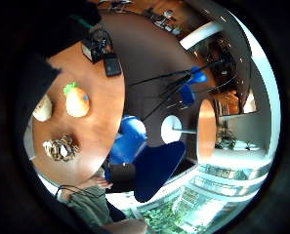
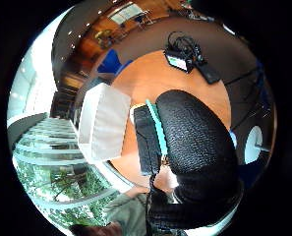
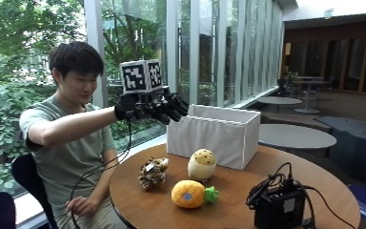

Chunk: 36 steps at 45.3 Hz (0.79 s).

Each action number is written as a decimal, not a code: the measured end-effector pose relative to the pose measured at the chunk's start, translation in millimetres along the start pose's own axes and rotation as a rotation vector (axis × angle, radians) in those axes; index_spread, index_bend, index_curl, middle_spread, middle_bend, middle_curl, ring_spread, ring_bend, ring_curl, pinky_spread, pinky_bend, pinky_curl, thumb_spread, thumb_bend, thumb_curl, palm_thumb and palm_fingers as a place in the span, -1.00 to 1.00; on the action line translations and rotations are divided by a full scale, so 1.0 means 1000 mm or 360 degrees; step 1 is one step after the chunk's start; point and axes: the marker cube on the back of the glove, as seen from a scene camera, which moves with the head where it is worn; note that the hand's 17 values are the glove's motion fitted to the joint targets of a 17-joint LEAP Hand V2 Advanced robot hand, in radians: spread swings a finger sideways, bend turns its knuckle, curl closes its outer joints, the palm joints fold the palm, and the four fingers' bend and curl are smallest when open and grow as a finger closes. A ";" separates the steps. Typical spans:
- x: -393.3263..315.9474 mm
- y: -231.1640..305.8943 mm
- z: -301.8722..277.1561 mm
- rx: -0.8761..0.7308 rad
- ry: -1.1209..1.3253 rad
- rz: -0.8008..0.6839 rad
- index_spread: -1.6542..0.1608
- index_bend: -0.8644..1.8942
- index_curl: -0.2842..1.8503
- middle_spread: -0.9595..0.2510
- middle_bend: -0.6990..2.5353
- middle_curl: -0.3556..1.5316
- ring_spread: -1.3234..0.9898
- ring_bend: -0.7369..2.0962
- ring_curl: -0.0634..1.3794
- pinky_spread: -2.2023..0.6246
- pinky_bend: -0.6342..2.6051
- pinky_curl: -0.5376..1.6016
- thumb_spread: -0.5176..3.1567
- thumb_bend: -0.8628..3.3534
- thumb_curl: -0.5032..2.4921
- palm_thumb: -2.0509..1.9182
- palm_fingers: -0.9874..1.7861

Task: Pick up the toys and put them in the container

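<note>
— Where are the toys seen?
— A striped plush tiger (image 3: 152, 172), a spotted cream egg-shaped plush (image 3: 202, 164) and an orange plush pineapple (image 3: 188, 193) are set on the round wooden table (image 3: 234, 200), before the white fabric box (image 3: 213, 136).
— And the black-gloved right hand (image 3: 152, 108)?
— Raised near the box, fingers loosely curled, nothing held.

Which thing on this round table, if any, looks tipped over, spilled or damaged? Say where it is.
Only the orange pineapple toy lies on its side near the table's front, green leaves pointing sideways. The tiger toy and spotted egg toy sit upright before the white container. Nothing looks spilled or broken. The gloved hand hovers above, holding nothing.
</note>
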 end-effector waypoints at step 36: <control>-0.041 -0.042 0.080 -0.0426 -0.0003 0.0335 0.60 -0.37 -0.64 0.50 -0.47 -0.37 0.08 -0.01 -0.60 0.54 0.07 -0.15 -0.01 -0.63 -0.62 -0.03 -0.38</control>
